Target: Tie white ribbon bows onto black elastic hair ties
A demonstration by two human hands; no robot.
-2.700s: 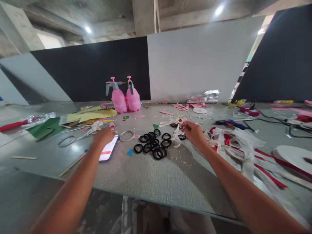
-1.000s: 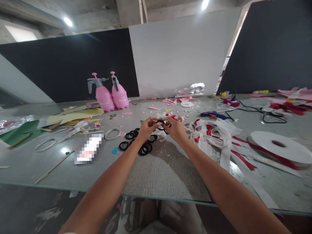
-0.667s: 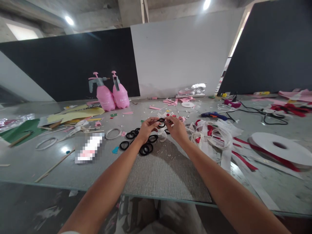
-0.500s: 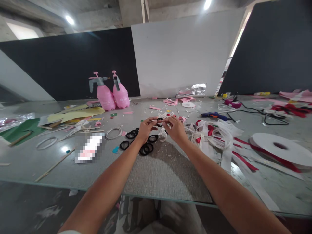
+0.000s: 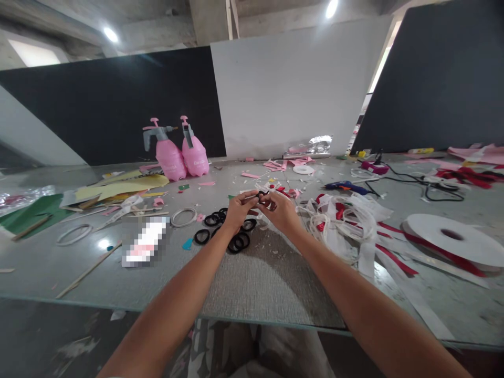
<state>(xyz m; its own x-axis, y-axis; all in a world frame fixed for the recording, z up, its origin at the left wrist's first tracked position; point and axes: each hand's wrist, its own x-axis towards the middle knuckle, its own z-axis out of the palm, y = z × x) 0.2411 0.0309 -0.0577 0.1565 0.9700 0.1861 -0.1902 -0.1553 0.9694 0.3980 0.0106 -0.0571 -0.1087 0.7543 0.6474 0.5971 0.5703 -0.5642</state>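
My left hand (image 5: pixel 238 212) and my right hand (image 5: pixel 282 211) meet over the middle of the table. Their fingertips pinch a small black hair tie (image 5: pixel 261 195), partly hidden by the fingers. Several more black hair ties (image 5: pixel 238 243) lie in a loose group just below and left of my left hand. Right of my right hand is a tangled heap of white ribbon (image 5: pixel 356 223) with red pieces in it. Small red and white bits (image 5: pixel 277 189) lie just beyond my fingers.
Two pink spray bottles (image 5: pixel 196 156) stand at the back left. A blue glue gun (image 5: pixel 346 187) with a black cord lies at the right. A large white ribbon spool (image 5: pixel 468 241) is at far right. Silver wire rolls (image 5: pixel 183 217) and a blurred rectangle (image 5: pixel 146 241) lie left.
My fingers have drawn closer together around the black hair tie, and my right hand has turned slightly inward. The view has shifted a little; the things on the table stay put.
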